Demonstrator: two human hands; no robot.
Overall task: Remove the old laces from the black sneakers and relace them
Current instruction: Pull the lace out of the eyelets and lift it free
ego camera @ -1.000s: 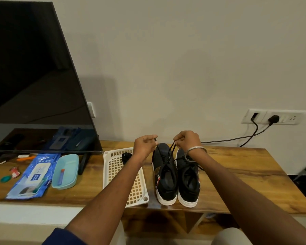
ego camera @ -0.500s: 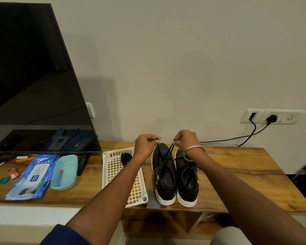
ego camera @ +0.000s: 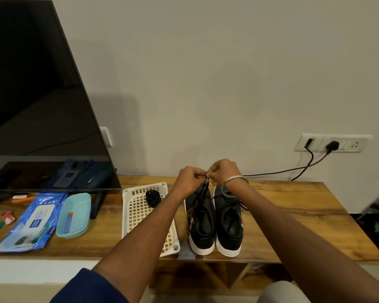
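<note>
Black sneakers [ego camera: 214,217] sit side by side on the table [ego camera: 293,204], toes pointing away. Left hand [ego camera: 189,180] and right hand [ego camera: 222,171] meet above the left shoe's far end, both pinching its lace [ego camera: 204,189], which runs straight down to the eyelets.

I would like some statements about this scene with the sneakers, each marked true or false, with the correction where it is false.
1. Both hands, the left hand and the right hand, pinch the black lace above the sneakers. True.
2. The white basket stands to the right of the sneakers. False: it stands to their left.
3. A black bundle lies in the basket. True.
4. The bracelet is on the left wrist. False: it is on the right wrist.
5. The sneakers stand on the floor. False: they stand on the wooden table.
</note>
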